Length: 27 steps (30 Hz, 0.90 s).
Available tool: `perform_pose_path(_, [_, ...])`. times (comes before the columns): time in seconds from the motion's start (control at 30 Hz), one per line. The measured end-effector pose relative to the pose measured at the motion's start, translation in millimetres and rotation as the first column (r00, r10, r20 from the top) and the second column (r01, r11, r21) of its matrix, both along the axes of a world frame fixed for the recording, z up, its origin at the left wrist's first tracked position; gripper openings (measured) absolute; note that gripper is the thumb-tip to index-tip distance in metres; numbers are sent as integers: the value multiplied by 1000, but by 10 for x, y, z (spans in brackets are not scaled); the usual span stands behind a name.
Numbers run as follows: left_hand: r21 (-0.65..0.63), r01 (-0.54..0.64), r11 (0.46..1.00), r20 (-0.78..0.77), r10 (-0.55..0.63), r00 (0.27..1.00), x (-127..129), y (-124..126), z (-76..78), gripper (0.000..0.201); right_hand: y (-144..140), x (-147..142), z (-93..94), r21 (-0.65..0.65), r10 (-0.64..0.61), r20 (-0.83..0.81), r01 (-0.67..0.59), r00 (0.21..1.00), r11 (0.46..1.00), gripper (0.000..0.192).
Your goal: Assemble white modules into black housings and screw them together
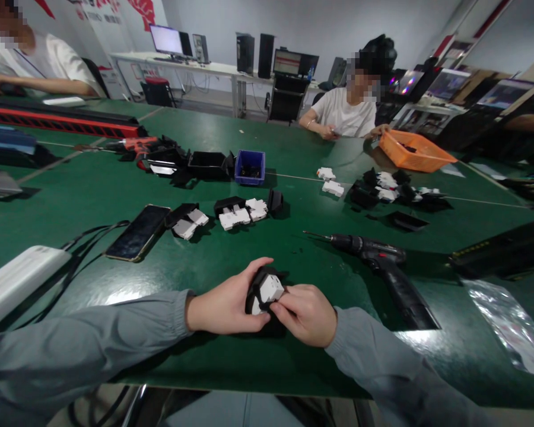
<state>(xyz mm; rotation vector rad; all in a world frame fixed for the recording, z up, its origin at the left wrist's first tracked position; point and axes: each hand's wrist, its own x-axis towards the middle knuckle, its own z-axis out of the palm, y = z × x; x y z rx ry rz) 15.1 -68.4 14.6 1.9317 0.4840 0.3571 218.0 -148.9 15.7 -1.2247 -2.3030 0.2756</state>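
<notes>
Both my hands meet near the front edge of the green table point(293, 249), and between them is one small part: a white insert in a black housing point(267, 289). My left hand point(225, 302) wraps around its left side. My right hand point(306, 313) pinches it from the right and below. A black cordless screwdriver point(385, 264) lies on the table just to the right of my hands. Behind them are several more black-and-white parts point(238, 213).
A phone point(137, 231) and a white power bank point(18, 281) with cables lie at the left. A blue bin point(250, 166) and an orange basket point(413, 152) stand farther back. A person in white sits across the table; another sits at far left.
</notes>
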Motion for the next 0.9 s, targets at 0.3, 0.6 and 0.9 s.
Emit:
perform_pose_path(0.3, [34,-4,999,4,4,1000,-6,-7,17,92,-7,13,-10,-39,13,-57,-15,998,999,39])
perform_pose_path(0.6, [94,-21,995,-52,26,998,-16,-27,-2,98,-30,-9,-44,-50,2,-25,-3,1000,999,33])
perform_pose_path(0.9, [248,-41,968,15,38,999,-35,15,-19,96,-12,0,-41,-403,-86,-416,-98,905,910,30])
